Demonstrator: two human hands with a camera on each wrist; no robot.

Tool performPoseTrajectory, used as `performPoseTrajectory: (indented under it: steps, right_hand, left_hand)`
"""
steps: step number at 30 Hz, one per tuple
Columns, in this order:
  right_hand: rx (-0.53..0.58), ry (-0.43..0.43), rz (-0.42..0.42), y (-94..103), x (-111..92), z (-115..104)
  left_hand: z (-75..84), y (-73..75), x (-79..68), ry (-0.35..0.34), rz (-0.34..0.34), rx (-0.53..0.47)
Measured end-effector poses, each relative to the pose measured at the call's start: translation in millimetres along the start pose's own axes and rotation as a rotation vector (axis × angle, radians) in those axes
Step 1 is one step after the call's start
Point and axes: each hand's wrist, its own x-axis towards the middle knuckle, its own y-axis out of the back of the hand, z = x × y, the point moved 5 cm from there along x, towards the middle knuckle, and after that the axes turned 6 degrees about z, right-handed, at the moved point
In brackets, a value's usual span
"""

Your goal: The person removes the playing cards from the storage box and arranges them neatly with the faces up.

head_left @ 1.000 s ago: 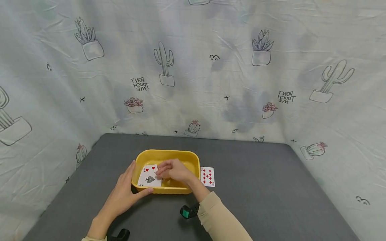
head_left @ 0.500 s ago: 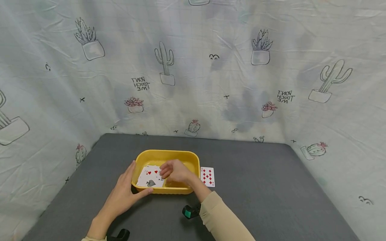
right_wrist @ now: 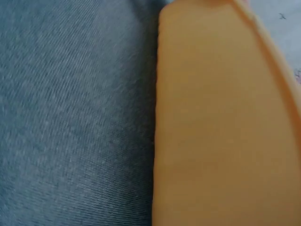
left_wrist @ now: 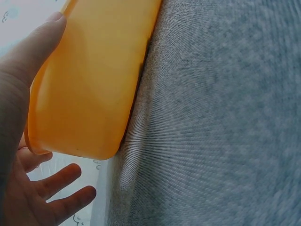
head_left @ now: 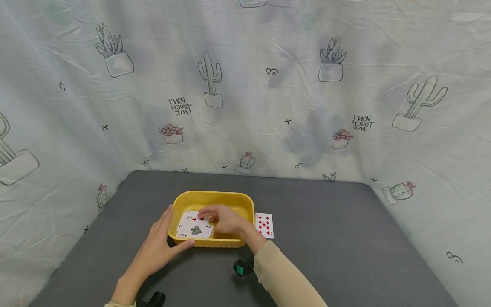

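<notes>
A shallow yellow plastic tray (head_left: 230, 243) sits on the table. Playing cards (head_left: 196, 230) lie overlapped in its left half, an ace of spades and red hearts showing. My left hand (head_left: 155, 243) holds the tray's near left corner, thumb along the front rim and fingers at the left end; in the left wrist view, several of its fingers (left_wrist: 70, 202) extend past the tray wall. Inside the tray, my right hand (head_left: 226, 219) reaches over the cards, fingertips at their upper right part. The right wrist view has only the tray's outer wall (right_wrist: 221, 117), with the hand hidden.
A nine of diamonds (head_left: 264, 225) lies face up on the table, close to the tray's right end. The dark grey table (head_left: 326, 243) meets a pale curtain (head_left: 245, 85) printed with cacti. Dark wrist devices (head_left: 244, 267) hang below both forearms.
The cards slide a little to the right inside the tray. My right hand draws back right, then its fingertips extend left over the cards again. The left hand stays put.
</notes>
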Motion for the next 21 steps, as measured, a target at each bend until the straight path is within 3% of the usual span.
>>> performPoseTrajectory:
  steps: [4,7,14,17,21]
  right_hand:
    - [-0.085,0.062,-0.058,-5.2,0.6,-2.2]
    - [-0.151,0.081,-0.046,-7.5,0.6,-2.1]
    - [-0.338,0.040,0.146,-1.8,2.5,-1.9]
    - [-0.342,0.011,0.197,1.3,1.8,-1.9]
    - [-0.259,0.006,0.151,1.3,1.0,-2.0]
  left_hand:
    - [0.3,0.0,-1.0,0.000,-0.002,-0.003]
    - [1.2,0.5,-1.3,-0.002,-0.003,-0.004]
    - [1.5,1.4,-0.9,0.003,-0.008,-0.006]
    - [1.8,1.8,-1.2,0.000,-0.005,-0.010]
    - [2.2,2.4,-1.6,-0.006,0.002,-0.009]
